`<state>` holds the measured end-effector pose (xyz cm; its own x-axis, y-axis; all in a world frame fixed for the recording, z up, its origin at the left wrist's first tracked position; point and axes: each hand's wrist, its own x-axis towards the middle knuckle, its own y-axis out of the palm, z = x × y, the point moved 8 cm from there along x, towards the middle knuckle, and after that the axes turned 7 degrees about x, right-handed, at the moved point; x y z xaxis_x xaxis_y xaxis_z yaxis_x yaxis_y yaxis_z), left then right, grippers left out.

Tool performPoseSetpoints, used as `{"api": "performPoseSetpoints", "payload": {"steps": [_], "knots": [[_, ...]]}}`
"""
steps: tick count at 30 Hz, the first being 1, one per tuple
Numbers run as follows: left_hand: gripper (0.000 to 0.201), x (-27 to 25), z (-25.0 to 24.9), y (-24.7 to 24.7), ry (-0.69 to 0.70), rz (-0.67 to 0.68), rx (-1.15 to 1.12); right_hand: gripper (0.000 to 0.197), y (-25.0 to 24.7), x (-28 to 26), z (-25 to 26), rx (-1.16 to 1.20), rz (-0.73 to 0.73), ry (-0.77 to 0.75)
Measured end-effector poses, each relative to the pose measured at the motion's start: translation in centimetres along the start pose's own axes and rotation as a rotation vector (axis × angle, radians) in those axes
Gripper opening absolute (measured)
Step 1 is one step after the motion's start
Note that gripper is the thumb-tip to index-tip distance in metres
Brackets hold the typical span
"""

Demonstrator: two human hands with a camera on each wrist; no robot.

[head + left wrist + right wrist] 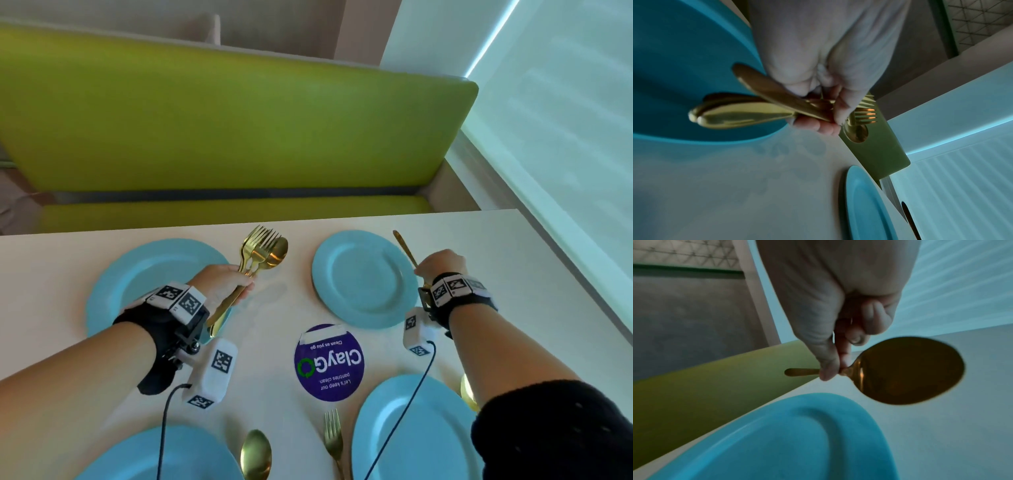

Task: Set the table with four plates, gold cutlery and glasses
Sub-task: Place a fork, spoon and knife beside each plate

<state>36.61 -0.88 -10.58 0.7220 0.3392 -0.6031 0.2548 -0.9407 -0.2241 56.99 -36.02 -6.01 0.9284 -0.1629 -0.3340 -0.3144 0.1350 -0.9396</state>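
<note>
— What do we hold? 
— Our left hand (222, 281) grips the cutlery bundle (263, 250) above the table's (281, 308) far edge; our right hand (442, 263) pinches a gold spoon (908, 369) beside the far-right plate (363, 277).

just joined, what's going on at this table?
A person is setting a table. Four blue plates are down. The left hand grips a bundle of gold cutlery above the table between the two far plates. The right hand pinches a gold spoon to the right of the far right plate. A fork and another spoon already lie between the near plates. No glasses visible.
</note>
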Motion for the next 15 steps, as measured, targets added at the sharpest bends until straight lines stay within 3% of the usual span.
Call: {"api": "performPoseSetpoints", "payload": {"steps": [8,15], "knots": [[0.016,2.3,0.4,-0.2,-0.028,-0.013,-0.002,0.014,2.1,4.1,-3.4,0.113,-0.033,0.15],[0.015,3.5,0.7,0.5,-0.041,-0.003,-0.032,0.023,3.6,4.9,-3.6,0.166,-0.002,0.163]]}}
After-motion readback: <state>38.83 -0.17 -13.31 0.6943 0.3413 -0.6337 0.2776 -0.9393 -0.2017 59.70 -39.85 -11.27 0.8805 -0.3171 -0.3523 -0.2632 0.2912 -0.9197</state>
